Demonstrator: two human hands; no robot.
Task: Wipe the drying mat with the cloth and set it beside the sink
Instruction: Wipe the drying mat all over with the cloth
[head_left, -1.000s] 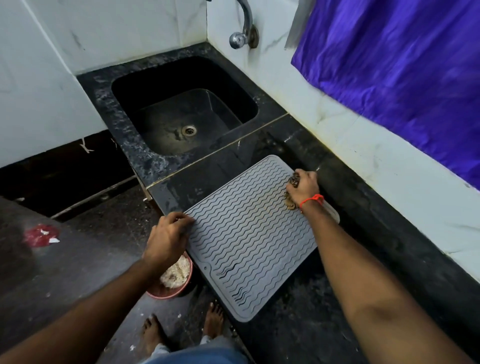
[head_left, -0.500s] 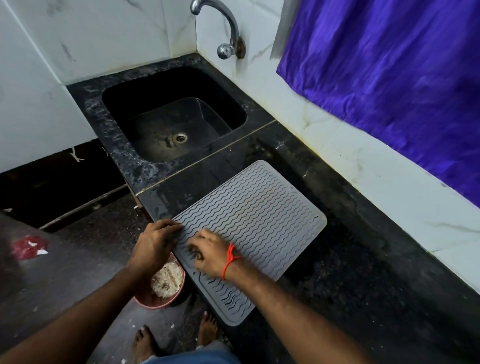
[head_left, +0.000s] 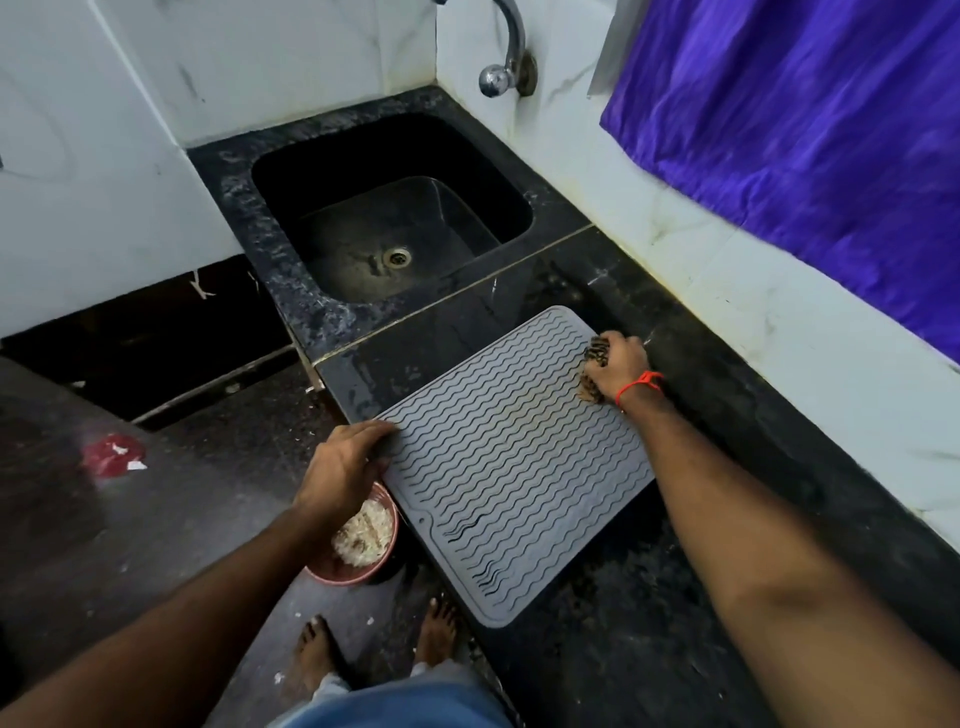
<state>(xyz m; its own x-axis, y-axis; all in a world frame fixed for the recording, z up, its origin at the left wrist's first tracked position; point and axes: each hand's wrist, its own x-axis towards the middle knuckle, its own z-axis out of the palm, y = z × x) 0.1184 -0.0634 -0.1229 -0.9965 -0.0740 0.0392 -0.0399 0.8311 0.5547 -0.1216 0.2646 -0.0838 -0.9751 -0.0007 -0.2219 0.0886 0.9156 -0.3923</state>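
A grey drying mat (head_left: 511, 457) with wavy ridges lies flat on the black counter (head_left: 649, 623), just right of the black sink (head_left: 395, 223). My right hand (head_left: 618, 364), with a red thread at the wrist, is closed on a small brown patterned cloth (head_left: 595, 353) and presses it on the mat's far right edge. My left hand (head_left: 345, 465) rests with fingers spread on the mat's near left edge, at the counter's front, pinning it down. Most of the cloth is hidden under my right hand.
A chrome tap (head_left: 506, 62) juts from the white wall above the sink. A purple curtain (head_left: 810, 124) hangs at the right. On the floor below the counter edge stands a pink bowl (head_left: 358, 540) of whitish scraps, near my bare feet (head_left: 317, 654).
My right hand has swept the cloth from the mat's near left corner back across to its far right edge. My left hand stays on the left edge.
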